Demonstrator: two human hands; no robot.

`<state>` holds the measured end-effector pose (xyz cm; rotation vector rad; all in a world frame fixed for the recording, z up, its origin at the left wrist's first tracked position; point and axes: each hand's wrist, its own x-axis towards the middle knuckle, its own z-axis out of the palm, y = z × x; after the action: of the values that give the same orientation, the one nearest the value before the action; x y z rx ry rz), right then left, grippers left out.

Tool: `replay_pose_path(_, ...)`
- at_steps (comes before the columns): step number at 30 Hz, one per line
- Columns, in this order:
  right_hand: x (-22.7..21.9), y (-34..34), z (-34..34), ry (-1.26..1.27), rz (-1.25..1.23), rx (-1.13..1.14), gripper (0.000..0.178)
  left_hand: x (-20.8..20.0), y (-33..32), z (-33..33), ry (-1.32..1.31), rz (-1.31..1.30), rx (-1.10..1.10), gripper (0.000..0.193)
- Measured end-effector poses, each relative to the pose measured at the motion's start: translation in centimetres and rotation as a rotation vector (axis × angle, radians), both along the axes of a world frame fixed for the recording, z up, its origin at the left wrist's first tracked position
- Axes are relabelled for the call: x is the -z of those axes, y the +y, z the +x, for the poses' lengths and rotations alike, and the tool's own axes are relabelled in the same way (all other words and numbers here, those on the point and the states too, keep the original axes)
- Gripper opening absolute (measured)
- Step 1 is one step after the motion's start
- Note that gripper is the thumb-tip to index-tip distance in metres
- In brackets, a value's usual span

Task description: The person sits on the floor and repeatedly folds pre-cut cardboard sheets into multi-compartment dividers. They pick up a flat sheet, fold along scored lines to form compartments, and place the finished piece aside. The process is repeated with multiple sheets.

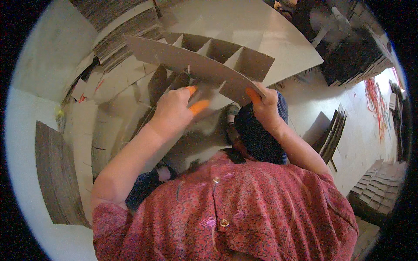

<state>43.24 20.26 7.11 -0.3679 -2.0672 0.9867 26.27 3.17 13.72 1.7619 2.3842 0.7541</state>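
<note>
A brown cardboard divider (191, 58) tilts in front of me, a long curved strip with crossing pieces that form several open cells on its far side. At its right end, my right hand (266, 108) is closed on the strip, an orange cover showing on a finger. My left hand (172, 108) is below the middle of the strip, with orange covers on its thumb and a finger. Those fingertips are bent toward a blurred brown patch under the strip. What they hold there is too smeared to make out.
Stacks of cardboard sheets (126, 30) stand at the far left, with another upright stack (56, 174) by the left wall. A pale tabletop (287, 39) lies beyond the divider. On the right are leaning cardboard pieces (333, 135), a fan (335, 21) and red strings (376, 104).
</note>
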Motion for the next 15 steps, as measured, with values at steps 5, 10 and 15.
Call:
replay_pose_path(5, 1.2, -0.1, -0.9, -0.045, 0.026, -0.039, 0.017, 0.7, 1.1, 0.6, -0.203, -0.156, 0.04, 0.022)
replay_pose_path(10, 0.8, 0.9, 0.4, -0.094, -0.001, -0.107, 0.032, -0.8, 0.4, -0.3, -0.158, 0.113, 0.02, 0.03)
replay_pose_path(15, -3.5, 0.1, 0.7, -0.155, 0.237, -0.017, 0.064, -3.5, 0.1, -4.0, 0.122, -0.08, -0.281, 0.03)
